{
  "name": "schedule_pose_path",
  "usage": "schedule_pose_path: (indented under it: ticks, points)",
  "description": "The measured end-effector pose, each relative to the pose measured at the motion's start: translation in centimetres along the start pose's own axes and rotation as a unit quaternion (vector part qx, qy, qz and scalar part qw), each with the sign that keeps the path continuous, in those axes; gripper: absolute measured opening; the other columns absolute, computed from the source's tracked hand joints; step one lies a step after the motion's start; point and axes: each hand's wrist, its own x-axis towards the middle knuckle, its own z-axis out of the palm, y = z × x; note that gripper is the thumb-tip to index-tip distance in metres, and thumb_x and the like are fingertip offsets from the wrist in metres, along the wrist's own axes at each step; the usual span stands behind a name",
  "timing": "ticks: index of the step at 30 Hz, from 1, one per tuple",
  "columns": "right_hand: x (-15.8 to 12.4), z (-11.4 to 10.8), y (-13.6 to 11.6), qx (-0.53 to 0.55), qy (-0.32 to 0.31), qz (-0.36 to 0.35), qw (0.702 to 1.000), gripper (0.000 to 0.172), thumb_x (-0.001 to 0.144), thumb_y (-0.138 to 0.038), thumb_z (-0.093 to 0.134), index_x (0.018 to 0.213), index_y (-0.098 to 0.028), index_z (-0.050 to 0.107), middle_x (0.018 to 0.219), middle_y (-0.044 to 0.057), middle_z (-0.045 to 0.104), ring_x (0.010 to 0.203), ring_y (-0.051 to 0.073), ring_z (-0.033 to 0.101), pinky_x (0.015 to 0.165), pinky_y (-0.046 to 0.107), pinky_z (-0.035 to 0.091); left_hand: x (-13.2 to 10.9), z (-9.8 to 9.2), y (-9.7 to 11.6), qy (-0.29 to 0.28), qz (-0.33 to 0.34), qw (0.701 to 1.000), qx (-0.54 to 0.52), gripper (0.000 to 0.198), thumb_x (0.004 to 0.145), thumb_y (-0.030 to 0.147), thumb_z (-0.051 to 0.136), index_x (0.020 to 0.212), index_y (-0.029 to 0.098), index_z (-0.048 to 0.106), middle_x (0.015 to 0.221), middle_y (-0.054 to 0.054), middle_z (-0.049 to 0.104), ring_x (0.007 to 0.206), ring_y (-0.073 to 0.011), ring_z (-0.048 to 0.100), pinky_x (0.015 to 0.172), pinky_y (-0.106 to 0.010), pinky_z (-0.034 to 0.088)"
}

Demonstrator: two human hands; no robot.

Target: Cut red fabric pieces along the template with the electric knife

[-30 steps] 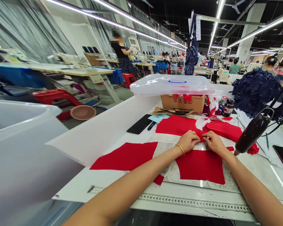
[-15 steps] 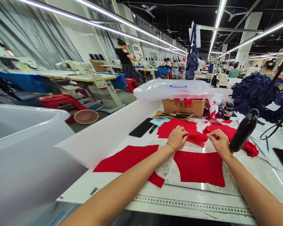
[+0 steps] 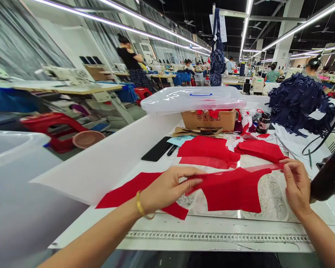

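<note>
My left hand, with a gold bangle at the wrist, pinches one end of a thin red fabric piece. At the other end, the fingertips of my right hand grip its edge. The piece is stretched between both hands and blurred by motion. Below it, a cut red fabric panel with curved sides lies flat on the tabletop; its upper edge is partly hidden. Another red panel lies to the left, partly under my left forearm. Behind my hands are a red fabric stack and more folded red fabric.
A measuring tape runs along the table's front edge. Behind stand a cardboard box under a clear plastic lid, a dark jar and a navy fabric heap. A black cylindrical object is beside my right hand; a phone lies left.
My hands have moved apart and nearer to me, drawing a red piece from the stack over the panel. The view has shifted slightly.
</note>
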Motion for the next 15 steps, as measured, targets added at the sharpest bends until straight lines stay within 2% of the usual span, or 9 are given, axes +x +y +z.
schedule_pose_path:
  ticks: [3,5,7,9,11,13,15]
  points:
    - [0.2,-1.4,-0.7,0.003,0.061,-0.059,0.996,0.016,0.097,-0.031,0.055,0.084,-0.022,0.055,0.089,0.004,0.064,0.088,0.020,0.061,0.082,0.037,0.048,-1.9,-0.4,3.1,-0.114,-0.075,0.983,-0.124,0.035,0.075,0.057,0.069,0.076,0.023,0.078,0.071,-0.003,0.071,0.064,-0.0186,0.060,0.061,-0.028,0.050]
    - [0.4,-2.0,-0.7,-0.006,0.081,-0.100,0.992,0.015,0.097,-0.028,0.055,0.084,-0.021,0.055,0.087,0.004,0.064,0.085,0.020,0.061,0.082,0.037,0.047,-2.2,-0.2,3.9,-0.147,-0.114,0.967,-0.173,0.037,0.068,0.058,0.073,0.067,0.021,0.074,0.064,-0.002,0.066,0.059,-0.0159,0.054,0.055,-0.025,0.045]
    - [0.7,-2.4,-0.1,-0.028,0.068,-0.106,0.992,0.014,0.096,-0.027,0.055,0.083,-0.021,0.055,0.084,0.003,0.063,0.081,0.019,0.060,0.077,0.034,0.046,-1.6,0.5,3.5,-0.152,-0.148,0.959,-0.188,0.042,0.065,0.060,0.075,0.064,0.019,0.069,0.062,-0.002,0.062,0.058,-0.0141,0.050,0.053,-0.024,0.040]
    - [0.9,-2.5,1.1,-0.079,0.009,-0.069,0.994,0.015,0.095,-0.028,0.054,0.082,-0.022,0.056,0.080,0.002,0.062,0.075,0.018,0.059,0.070,0.032,0.045,-0.4,1.8,2.0,-0.142,-0.164,0.961,-0.170,0.047,0.065,0.063,0.072,0.063,0.017,0.064,0.061,-0.001,0.057,0.058,-0.0131,0.047,0.054,-0.024,0.038]
    - [1.1,-2.3,2.8,-0.149,-0.078,-0.014,0.986,0.017,0.092,-0.031,0.055,0.078,-0.022,0.057,0.075,0.001,0.061,0.071,0.019,0.056,0.065,0.032,0.042,1.0,3.2,0.0,-0.114,-0.156,0.974,-0.122,0.049,0.068,0.065,0.067,0.061,0.018,0.059,0.060,0.000,0.054,0.059,-0.0133,0.046,0.055,-0.024,0.038]
    - [1.2,-1.9,4.4,-0.229,-0.160,0.034,0.960,0.016,0.087,-0.030,0.056,0.072,-0.023,0.055,0.075,0.002,0.062,0.074,0.021,0.056,0.066,0.033,0.040,2.1,4.5,-2.0,-0.085,-0.132,0.987,-0.044,0.046,0.072,0.062,0.063,0.058,0.019,0.056,0.060,0.001,0.054,0.062,-0.0153,0.048,0.059,-0.026,0.041]
    - [1.1,-1.4,5.6,-0.287,-0.212,0.063,0.932,0.015,0.083,-0.027,0.057,0.069,-0.023,0.053,0.077,0.003,0.063,0.080,0.023,0.057,0.068,0.034,0.039,2.8,5.3,-3.5,-0.045,-0.098,0.993,0.040,0.039,0.074,0.055,0.061,0.058,0.020,0.057,0.065,-0.001,0.058,0.072,-0.0194,0.054,0.069,-0.029,0.045]
